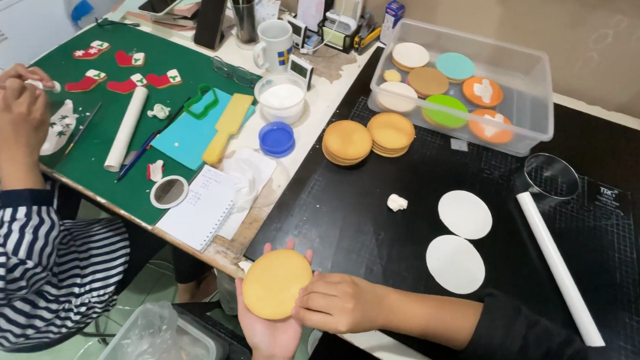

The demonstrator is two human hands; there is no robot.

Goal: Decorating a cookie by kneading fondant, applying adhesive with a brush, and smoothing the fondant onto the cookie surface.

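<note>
**A:** ok so the hands: left hand [271, 329] is flat and palm up with a round cookie [276, 284] lying on it like a little tray, fingers spread under it. Right hand [335, 303] is curled loosely, fingertips pressed against the cookie's right edge. Looks to me like the palm carries the weight so the other hand can steady or turn it without snapping it.

**B:** where's it sitting tho, on the surface?

**A:** nope, held just off the near edge of the black cutting mat [380, 220], above the gap between the 2 surfaces.

**B:** and the cookie itself?

**A:** plain golden tan disc, smooth matte top, no icing, slightly darker at the rim. Same kind as the 2 stacks of cookies [368, 137] further back. The 2 white fondant circles [459, 238] lie flat on the mat near the right hand, with a white rolling pin [558, 266] and a round cutter [551, 176] beside them, so probably kept within easy reach. Finished ones sit in the clear plastic bin [526, 67].

**B:** someone else there?

**A:** yeah, a person in a striped sleeve [39, 253] working on the green mat [140, 87] to the left.
</note>
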